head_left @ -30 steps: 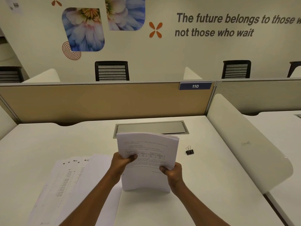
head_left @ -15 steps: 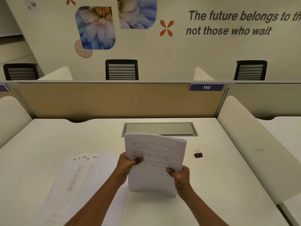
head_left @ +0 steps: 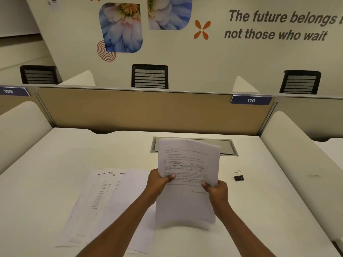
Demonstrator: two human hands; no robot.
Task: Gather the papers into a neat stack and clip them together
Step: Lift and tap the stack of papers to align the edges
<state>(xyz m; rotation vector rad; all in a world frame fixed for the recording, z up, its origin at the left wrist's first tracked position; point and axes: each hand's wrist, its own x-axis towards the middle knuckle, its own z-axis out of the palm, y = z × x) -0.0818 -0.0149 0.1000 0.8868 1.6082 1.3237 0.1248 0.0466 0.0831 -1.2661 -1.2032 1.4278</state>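
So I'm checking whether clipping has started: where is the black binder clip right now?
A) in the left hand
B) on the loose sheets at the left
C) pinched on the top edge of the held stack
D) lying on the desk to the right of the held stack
D: the binder clip lies alone on the desk, right of the held stack, apart from both hands.

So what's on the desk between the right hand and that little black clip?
Nothing: in the head view only bare white desk separates the right hand from the binder clip.

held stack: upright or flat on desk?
Upright: stack of papers stands on its bottom edge on the desk, gripped by left hand and right hand.
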